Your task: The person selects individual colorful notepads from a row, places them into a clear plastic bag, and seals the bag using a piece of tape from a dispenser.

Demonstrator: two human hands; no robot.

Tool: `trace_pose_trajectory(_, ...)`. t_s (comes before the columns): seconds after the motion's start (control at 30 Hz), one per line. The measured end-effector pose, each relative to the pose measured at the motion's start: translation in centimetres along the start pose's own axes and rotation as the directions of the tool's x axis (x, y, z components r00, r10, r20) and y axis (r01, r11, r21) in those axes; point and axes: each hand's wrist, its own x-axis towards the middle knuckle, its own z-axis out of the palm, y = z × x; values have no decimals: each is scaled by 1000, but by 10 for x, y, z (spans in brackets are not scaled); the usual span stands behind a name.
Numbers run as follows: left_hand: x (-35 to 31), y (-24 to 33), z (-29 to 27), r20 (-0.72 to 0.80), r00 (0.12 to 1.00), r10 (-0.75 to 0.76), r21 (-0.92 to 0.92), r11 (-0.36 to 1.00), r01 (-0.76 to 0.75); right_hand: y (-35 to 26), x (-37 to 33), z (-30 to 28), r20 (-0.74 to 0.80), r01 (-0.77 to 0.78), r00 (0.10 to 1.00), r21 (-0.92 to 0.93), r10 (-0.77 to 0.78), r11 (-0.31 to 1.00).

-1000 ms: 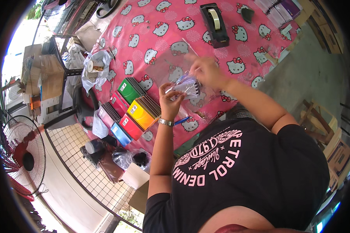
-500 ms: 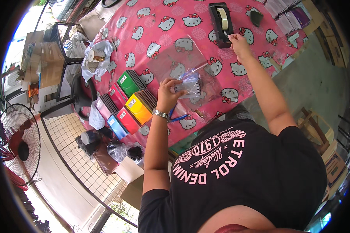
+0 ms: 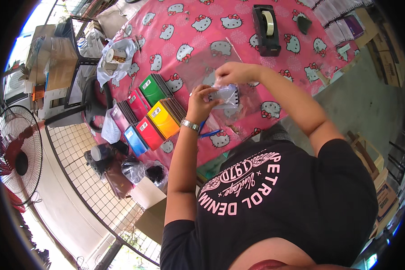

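My left hand (image 3: 201,102) is closed over the left end of a small spiral notebook (image 3: 231,97) in clear plastic, pressing it on the table. My right hand (image 3: 234,74) is in a pinch at the far side of the same plastic; whatever lies between its fingertips is too small to make out. Beneath them spreads a larger clear plastic sheet (image 3: 191,67). A black tape dispenser (image 3: 269,44) with a roll of clear tape stands beyond my right hand. Close to my left wrist lies a blue pen (image 3: 210,133).
Stacks of spiral notebooks in green (image 3: 153,92), yellow (image 3: 163,120), red (image 3: 148,133) and blue (image 3: 135,140) stand left of my left hand. More notebooks (image 3: 330,15) lie at the far right on the pink tablecloth (image 3: 184,31). A fan (image 3: 20,155) stands at far left.
My right hand has left the tape dispenser and come left and nearer, to the plastic around the small notebook. My left hand keeps its hold there.
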Motion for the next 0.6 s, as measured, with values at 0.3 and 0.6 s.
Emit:
trace_pose_trajectory(0.3, 1, -6, -3, -60, 985, 159, 40, 987, -157, 77, 31, -9, -88, -258, 966, -317, 242, 913)
trace_pose_trajectory(0.6, -99, -40, 81, 129, 879, -459, -614, 659, 434, 8, -12, 95, -152, -33, 919, -948, -363, 316)
